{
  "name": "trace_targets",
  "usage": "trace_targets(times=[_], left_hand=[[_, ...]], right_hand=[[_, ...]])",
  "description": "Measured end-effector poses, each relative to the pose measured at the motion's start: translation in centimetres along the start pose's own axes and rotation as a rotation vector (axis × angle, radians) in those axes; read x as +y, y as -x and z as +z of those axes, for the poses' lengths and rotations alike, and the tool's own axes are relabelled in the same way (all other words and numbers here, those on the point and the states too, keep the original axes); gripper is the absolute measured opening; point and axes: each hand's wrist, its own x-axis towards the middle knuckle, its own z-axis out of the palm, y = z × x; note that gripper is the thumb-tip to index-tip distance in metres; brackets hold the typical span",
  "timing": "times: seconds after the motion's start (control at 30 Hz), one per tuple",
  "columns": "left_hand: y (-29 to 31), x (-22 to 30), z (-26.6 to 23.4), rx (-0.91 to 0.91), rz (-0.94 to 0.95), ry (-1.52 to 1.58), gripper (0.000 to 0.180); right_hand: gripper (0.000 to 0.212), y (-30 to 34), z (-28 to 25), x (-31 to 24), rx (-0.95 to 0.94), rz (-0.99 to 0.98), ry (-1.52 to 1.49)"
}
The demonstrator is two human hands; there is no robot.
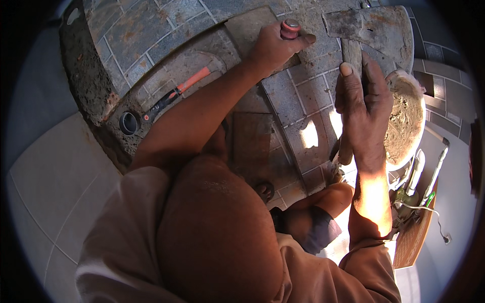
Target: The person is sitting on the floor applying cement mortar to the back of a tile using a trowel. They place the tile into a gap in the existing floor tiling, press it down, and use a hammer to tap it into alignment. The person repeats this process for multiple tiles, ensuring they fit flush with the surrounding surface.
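My left hand (273, 49) is closed round the red grip of an upright tool with a round metal cap (290, 25). Its lower end is hidden behind the hand, over the edge of a worn grey board or tile (252, 25). To the right, my right hand (365, 103) grasps the wooden handle of a hatchet (386, 30). The broad, stained metal head points away from me, and the handle's butt shows below my palm. The two tools are apart.
Patterned floor tiles (313, 101) spread beneath my hands. At left lie a red-and-black-handled tool (177, 92) and a grey pipe opening (130, 123), near a rough concrete edge (86, 65). A mortar-filled bucket (406, 116) stands right, above a cardboard box (415, 237) with pipes.
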Motion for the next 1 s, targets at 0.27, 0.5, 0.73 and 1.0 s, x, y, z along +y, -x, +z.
trace_targets(times=[0.27,0.5,0.73,1.0], left_hand=[[-0.9,-2.4,0.8,0.026,-0.004,0.049,0.033],[-0.8,-4.4,1.5,0.019,0.149,0.157,0.031],[0.4,-2.2,0.4,0.051,0.068,0.139,0.031],[1.0,-2.1,0.3,0.010,0.079,0.142,0.032]], right_hand=[[0.034,-1.0,0.2,-0.3,-0.060,-0.057,0.071],[0.031,-2.7,0.8,-1.5,-0.085,-0.348,0.313],[0.031,-3.9,1.2,-2.7,-0.092,-0.347,0.333],[0.030,-4.4,1.0,-2.7,-0.225,-0.298,0.452]])
